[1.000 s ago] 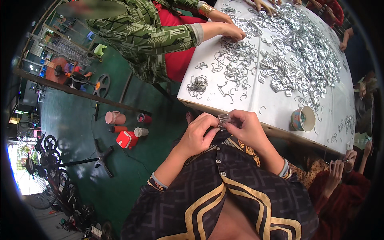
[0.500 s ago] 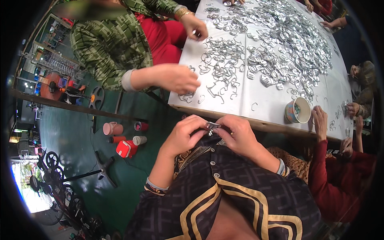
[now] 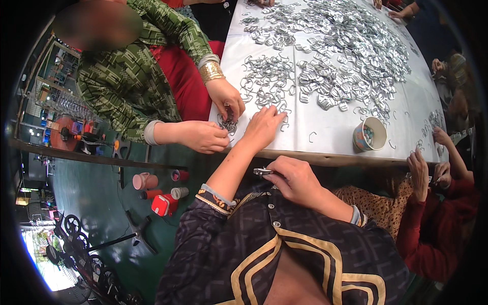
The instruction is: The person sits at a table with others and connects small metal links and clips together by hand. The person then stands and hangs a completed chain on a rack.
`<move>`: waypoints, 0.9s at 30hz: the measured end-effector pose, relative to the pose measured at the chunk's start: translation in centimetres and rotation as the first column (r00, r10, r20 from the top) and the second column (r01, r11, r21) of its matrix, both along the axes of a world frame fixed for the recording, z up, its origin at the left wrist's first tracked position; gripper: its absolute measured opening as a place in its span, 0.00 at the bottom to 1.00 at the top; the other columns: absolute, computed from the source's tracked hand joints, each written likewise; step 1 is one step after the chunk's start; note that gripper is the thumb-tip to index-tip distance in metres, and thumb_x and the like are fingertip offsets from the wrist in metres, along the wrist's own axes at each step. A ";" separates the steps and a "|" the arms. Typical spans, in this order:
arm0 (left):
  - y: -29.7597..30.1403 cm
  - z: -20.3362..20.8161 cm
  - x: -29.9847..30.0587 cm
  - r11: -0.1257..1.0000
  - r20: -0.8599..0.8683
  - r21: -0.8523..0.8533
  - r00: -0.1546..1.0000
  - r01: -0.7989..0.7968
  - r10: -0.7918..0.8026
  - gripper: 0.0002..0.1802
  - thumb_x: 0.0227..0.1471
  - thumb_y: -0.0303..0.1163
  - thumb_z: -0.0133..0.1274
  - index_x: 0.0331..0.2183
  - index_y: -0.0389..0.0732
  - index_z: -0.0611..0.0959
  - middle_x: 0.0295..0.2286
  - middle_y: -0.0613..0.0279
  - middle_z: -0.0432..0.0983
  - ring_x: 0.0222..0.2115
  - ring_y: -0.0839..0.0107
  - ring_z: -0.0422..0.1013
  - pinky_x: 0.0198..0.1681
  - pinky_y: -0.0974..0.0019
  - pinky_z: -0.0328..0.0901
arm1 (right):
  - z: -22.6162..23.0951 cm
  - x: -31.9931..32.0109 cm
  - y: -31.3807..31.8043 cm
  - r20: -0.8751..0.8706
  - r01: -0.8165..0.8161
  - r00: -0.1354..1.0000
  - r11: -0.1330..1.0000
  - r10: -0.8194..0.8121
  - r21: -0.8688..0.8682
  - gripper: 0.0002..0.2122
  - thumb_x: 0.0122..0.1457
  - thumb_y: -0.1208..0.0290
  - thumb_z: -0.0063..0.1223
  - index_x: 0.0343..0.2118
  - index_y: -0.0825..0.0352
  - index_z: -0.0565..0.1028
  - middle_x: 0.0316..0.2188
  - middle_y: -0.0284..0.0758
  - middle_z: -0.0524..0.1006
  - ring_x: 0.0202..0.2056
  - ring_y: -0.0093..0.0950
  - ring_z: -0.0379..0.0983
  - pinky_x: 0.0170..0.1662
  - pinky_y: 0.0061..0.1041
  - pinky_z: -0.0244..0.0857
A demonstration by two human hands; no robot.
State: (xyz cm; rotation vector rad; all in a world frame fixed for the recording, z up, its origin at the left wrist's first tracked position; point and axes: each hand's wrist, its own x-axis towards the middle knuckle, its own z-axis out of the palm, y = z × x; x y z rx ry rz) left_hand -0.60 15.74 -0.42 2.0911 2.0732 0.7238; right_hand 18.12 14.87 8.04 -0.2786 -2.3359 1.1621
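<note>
My right hand [image 3: 296,178] is closed in a pinch on a small silver metal buckle [image 3: 261,172], held just off the table's near edge. My left hand [image 3: 263,128] lies over the tabletop with its fingers stretched out. Its fingertips reach the near end of a spread of loose thin metal hooks [image 3: 267,81]. What is under the fingers is hidden. Beyond the hooks, to the right, lies a big heap of flat silver metal pieces [image 3: 351,66].
On the white-covered table [image 3: 325,122] stands a paper cup [image 3: 370,134] with small greenish pieces inside. At the left, a co-worker's hands [image 3: 203,136] handle a little pile of hooks [image 3: 227,123]. Other people's hands work at the right edge. Drink containers [image 3: 165,204] stand on the green floor.
My left hand has let go of the buckle and moved up onto the table by the hooks. My right hand keeps the buckle. The co-worker's hands have come together over the small pile.
</note>
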 end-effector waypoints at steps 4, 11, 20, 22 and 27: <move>0.9 0.7 -1.0 0.987 -0.072 -0.062 0.987 -0.147 0.142 0.21 0.46 0.17 0.45 0.44 0.39 0.80 0.35 0.54 0.69 0.40 0.56 0.68 0.44 0.57 0.65 | -0.1 0.1 -0.2 -0.002 -0.009 1.000 1.000 0.009 -0.027 0.07 0.50 0.78 0.61 0.31 0.69 0.75 0.24 0.39 0.74 0.27 0.38 0.73 0.30 0.32 0.66; 1.9 0.4 -0.8 0.997 -0.100 0.064 0.994 -0.032 0.038 0.07 0.47 0.23 0.48 0.30 0.38 0.81 0.32 0.58 0.71 0.39 0.58 0.68 0.41 0.56 0.65 | -0.3 -0.3 -0.6 -0.020 -0.033 0.999 0.999 0.033 -0.004 0.07 0.51 0.75 0.59 0.31 0.68 0.72 0.26 0.40 0.73 0.30 0.42 0.72 0.33 0.36 0.67; 4.0 -0.9 0.8 0.995 -0.404 0.078 0.915 0.059 -0.022 0.02 0.38 0.23 0.53 0.21 0.37 0.81 0.27 0.58 0.73 0.33 0.60 0.70 0.35 0.61 0.67 | -1.1 0.0 -1.1 -0.020 -0.110 0.994 0.994 0.110 0.004 0.07 0.54 0.72 0.57 0.33 0.68 0.73 0.28 0.40 0.74 0.32 0.41 0.74 0.35 0.36 0.68; 4.3 -0.5 1.3 0.995 -0.439 0.084 0.898 0.052 -0.010 0.02 0.38 0.23 0.54 0.19 0.37 0.81 0.25 0.57 0.73 0.31 0.60 0.70 0.34 0.61 0.67 | -0.9 0.2 -1.0 -0.002 -0.132 0.991 0.991 0.132 -0.011 0.08 0.52 0.74 0.57 0.35 0.69 0.72 0.30 0.41 0.75 0.35 0.43 0.73 0.37 0.37 0.67; 3.9 -1.0 1.1 0.996 -0.413 0.094 0.910 -0.001 0.040 0.01 0.39 0.23 0.54 0.21 0.37 0.79 0.25 0.56 0.74 0.30 0.59 0.71 0.33 0.58 0.69 | -1.1 0.2 -1.6 -0.017 -0.151 0.988 0.988 0.151 0.002 0.08 0.53 0.74 0.56 0.35 0.68 0.72 0.30 0.41 0.74 0.34 0.43 0.73 0.36 0.37 0.67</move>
